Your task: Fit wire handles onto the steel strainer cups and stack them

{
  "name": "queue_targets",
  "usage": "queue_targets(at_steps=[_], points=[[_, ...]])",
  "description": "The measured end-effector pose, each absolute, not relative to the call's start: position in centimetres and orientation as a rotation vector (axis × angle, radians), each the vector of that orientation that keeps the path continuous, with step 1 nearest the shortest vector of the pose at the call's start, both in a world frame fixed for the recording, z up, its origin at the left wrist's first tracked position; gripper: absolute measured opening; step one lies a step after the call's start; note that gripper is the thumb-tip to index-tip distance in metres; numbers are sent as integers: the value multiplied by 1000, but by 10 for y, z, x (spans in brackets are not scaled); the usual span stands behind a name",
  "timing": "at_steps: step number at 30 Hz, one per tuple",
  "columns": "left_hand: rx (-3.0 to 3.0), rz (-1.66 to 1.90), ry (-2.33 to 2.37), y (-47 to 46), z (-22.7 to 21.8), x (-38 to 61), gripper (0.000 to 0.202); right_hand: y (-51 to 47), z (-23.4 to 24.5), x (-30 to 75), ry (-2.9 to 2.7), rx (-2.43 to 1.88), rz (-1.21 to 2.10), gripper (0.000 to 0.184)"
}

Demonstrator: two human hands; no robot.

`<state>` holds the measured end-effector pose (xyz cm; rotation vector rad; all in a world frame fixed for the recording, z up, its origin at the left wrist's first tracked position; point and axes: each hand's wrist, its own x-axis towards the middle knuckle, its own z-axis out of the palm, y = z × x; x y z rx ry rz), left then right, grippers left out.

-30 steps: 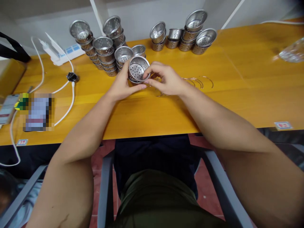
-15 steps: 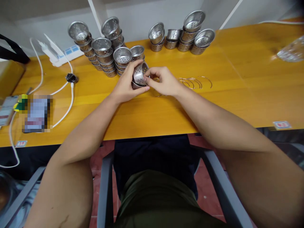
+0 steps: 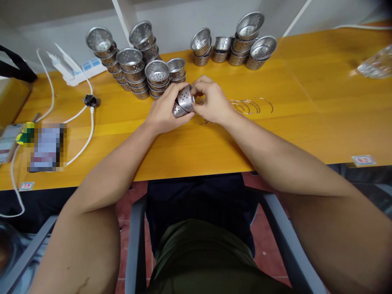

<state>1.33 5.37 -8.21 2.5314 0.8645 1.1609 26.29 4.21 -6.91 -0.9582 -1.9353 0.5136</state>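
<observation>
My left hand is wrapped around a perforated metal cup, which lies tilted over another such cup beneath it. At the upper cup's right-hand end, my right hand is closed, thumb and fingertips pinching the edge. Its fingers hide part of that edge, so anything small between them cannot be made out. Several thin wire rings lie on the table just right of my right hand, and some are partly covered by it.
Stacks of perforated cups stand behind my left hand, with more stacked cups along the back. On the left are a phone, white cables and a power strip. A clear plastic bag lies far right.
The upper cup has turned, so its perforated side now faces me more and its opening shows less. My hands have shifted slightly, still on the cup.
</observation>
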Motion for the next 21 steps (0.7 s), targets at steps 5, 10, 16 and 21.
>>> queue_targets(at_steps=[5,10,16,21], points=[[2531,1178,876,51,-80,16,88,45,-72,263,-1877,-996,478,30],[2533,1152,876,53,-81,14,97,38,-67,264,-1811,-1065,400,26],[2525,1025,975,54,-83,13,99,27,-62,257,-1825,-1132,350,34],[2529,1014,968,59,-88,12,101,26,-56,259,-1833,-1150,332,31]])
